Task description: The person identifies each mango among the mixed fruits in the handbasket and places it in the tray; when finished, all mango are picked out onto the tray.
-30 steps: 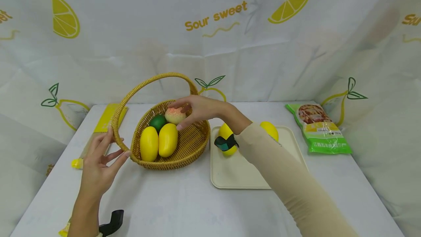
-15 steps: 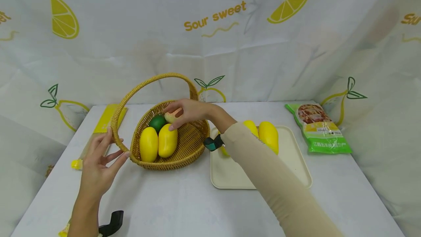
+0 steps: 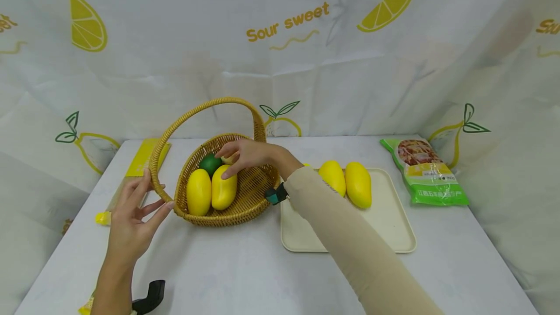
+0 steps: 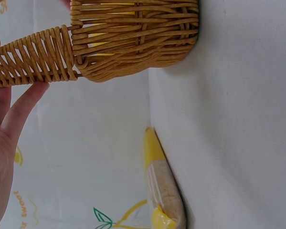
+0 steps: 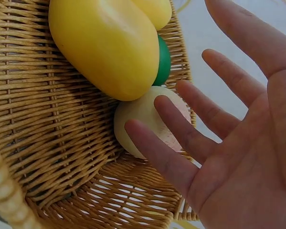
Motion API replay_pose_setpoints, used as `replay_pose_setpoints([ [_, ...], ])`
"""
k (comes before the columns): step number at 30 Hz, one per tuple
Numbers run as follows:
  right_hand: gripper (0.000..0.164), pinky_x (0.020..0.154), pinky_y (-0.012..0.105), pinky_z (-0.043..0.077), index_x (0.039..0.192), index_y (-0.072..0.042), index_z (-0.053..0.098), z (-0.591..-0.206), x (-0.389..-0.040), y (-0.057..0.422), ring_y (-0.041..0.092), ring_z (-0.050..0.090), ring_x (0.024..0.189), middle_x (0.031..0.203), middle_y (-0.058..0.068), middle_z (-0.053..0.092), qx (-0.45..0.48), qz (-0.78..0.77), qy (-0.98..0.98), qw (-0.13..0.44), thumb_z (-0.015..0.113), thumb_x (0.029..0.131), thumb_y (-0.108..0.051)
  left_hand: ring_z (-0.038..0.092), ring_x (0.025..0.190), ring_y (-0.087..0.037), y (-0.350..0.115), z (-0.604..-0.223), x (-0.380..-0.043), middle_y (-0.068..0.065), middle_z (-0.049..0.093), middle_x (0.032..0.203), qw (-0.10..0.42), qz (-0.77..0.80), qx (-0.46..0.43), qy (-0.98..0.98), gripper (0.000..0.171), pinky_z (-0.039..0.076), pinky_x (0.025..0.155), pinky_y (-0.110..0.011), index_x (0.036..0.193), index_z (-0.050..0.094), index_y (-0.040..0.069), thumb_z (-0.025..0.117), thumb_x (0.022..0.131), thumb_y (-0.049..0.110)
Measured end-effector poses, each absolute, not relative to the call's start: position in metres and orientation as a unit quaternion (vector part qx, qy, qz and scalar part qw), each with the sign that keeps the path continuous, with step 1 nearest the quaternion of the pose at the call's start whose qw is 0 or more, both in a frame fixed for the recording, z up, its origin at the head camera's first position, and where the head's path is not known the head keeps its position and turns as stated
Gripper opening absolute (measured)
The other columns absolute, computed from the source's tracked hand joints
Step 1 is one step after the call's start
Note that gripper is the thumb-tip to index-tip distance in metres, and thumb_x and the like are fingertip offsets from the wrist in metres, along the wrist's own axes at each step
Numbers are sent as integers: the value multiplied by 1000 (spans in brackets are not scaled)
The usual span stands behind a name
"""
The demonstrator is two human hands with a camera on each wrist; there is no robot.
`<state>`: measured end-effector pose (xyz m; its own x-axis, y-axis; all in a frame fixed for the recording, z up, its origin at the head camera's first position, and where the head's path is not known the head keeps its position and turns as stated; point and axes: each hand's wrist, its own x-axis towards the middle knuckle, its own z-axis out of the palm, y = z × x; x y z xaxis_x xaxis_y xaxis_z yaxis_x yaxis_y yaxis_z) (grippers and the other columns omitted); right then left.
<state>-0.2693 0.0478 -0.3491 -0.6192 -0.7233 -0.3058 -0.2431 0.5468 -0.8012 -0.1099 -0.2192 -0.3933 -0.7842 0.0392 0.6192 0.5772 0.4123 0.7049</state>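
My left hand [image 3: 130,225] pinches the lower left end of the handle [image 3: 154,162] of a wicker basket [image 3: 253,193], thumb and fingers on either side of it. Inside the basket lie two yellow mangoes [image 3: 199,192], a dark green fruit [image 3: 210,163] and a pale, pink-speckled peach [image 5: 128,119]. Over these fruits hovers my right hand [image 3: 249,153], fingers spread and extended. In the head view it mostly covers the peach, and its thumb overlaps the right-hand mango [image 3: 224,193]. The right wrist view has the fingertips in front of the peach.
Right of the basket, a cream tray [image 3: 393,227] bears yellow mangoes [image 3: 358,186], partly behind my right sleeve [image 3: 345,227]. A green food bag [image 3: 430,171] lies at the far right. Behind my left hand lies a yellow-topped packet [image 3: 142,157]. A printed curtain [image 3: 332,77] hangs behind the table.
My right hand has shifted left and slightly toward me over the basket, from the peach toward the green fruit and mango. The sleeve now uncovers more tray mangoes. My left hand stays put.
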Motion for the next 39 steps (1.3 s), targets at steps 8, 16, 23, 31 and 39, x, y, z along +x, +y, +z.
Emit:
replay_pose_setpoints([
  [8, 63, 109, 43, 56, 146, -16, 57, -357, -273, 39, 30, 46, 146, 156, 7, 44, -305, -353, 828, 310, 79, 89, -32, 57, 115, -4, -219, -394, -110, 17, 49, 128, 270, -501, -200, -797, 100, 57, 88, -10, 154, 36, 1, 71, 67, -34],
  [16, 62, 124, 37, 42, 146, -14, 57, -360, -272, 34, 24, 47, 146, 154, 6, 50, -316, -324, 839, 302, 78, 90, -33, 57, 115, -3, -219, -394, -110, 18, 49, 129, 271, -501, -203, -797, 99, 57, 88, -10, 154, 36, 1, 71, 68, -34],
  [23, 60, 126, 35, 40, 144, -18, 59, -360, -269, 29, 21, 46, 146, 154, 4, 53, -320, -275, 854, 306, 77, 91, -38, 58, 116, -4, -219, -395, -110, 15, 51, 129, 277, -503, -213, -791, 96, 57, 89, -11, 154, 36, 1, 72, 71, -30],
  [31, 55, 128, 37, 35, 139, -22, 64, -363, -266, 26, 19, 39, 150, 156, -1, 50, -302, -259, 857, 327, 79, 89, -39, 57, 116, -4, -218, -395, -110, 17, 49, 129, 272, -503, -205, -794, 99, 57, 88, -10, 154, 36, 1, 71, 69, -33],
  [39, 52, 129, 40, 35, 139, -20, 64, -365, -263, 26, 20, 38, 150, 158, 3, 48, -307, -251, 855, 334, 79, 90, -28, 57, 116, -5, -219, -395, -111, 14, 51, 129, 276, -508, -213, -787, 96, 57, 88, -10, 154, 36, 1, 72, 71, -29],
])
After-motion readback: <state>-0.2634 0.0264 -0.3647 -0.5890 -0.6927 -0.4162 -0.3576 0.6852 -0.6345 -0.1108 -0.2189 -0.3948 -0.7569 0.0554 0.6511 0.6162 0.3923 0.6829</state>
